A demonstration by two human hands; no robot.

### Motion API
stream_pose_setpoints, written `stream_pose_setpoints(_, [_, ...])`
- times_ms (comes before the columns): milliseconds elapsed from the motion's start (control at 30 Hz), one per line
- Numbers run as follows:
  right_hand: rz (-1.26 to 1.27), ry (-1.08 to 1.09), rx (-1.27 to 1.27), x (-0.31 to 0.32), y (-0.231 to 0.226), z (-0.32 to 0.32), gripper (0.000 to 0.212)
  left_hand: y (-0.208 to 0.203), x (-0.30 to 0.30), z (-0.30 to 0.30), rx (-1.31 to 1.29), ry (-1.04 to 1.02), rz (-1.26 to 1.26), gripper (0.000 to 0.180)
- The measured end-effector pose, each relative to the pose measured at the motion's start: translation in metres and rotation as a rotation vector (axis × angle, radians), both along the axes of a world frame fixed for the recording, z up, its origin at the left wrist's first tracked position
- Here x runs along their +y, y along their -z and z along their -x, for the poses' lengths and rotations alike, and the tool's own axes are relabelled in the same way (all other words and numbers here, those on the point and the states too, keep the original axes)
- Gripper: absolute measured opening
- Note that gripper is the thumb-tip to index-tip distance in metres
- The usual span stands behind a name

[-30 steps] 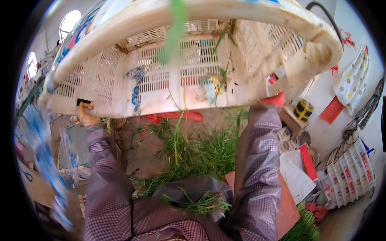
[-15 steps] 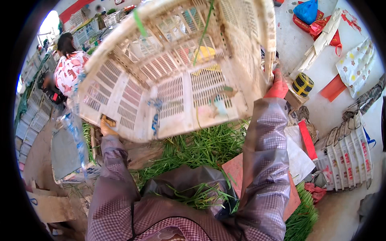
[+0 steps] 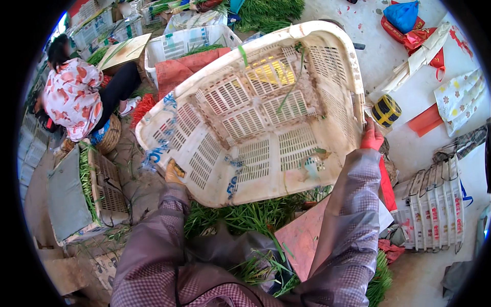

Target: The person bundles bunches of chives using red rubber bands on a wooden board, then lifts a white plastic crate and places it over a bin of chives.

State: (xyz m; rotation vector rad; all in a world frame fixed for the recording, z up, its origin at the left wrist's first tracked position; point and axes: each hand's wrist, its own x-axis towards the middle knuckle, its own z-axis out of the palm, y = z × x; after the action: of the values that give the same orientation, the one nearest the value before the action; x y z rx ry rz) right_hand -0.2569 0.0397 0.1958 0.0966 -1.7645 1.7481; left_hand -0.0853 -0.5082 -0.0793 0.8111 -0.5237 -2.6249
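crate [image 3: 274, 153] tilted; left hand [image 3: 175, 174] curled tight at its near edge; right hand [image 3: 372, 137] clasping its side, partly hidden.

White crate [image 3: 274, 153] in both hands [image 3: 174, 172] [image 3: 372, 136]

The crate [image 3: 274, 152] is off-white (with brown smears), the sleeves [image 3: 353, 220] purple-checked.

The 2 sleeved forearms [image 3: 357, 199] reach forward, spread apart, left grip [image 3: 175, 173] curled, right grip [image 3: 372, 136] clasped.
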Motion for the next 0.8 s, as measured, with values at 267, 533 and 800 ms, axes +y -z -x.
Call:
stream_pose_setpoints(267, [-0.310,0.100,-0.118,-0.011,0.021,0.018,0.030,0.058,0.014,0.038,-0.269,0.081,-0.039,0.036])
stream_pose_setpoints(533, [-0.813,0.229,-0.179,-0.023,0.024,0.048,0.038,0.086,-0.007,0.081,-0.287,0.173,0.272,0.035])
stream_pose_setpoints(800, [-0.988,0.146,-0.601,-0.083,0.109,-0.015,0.053,0.078,0.003,0.162,-0.266,0.384,0.700,0.041])
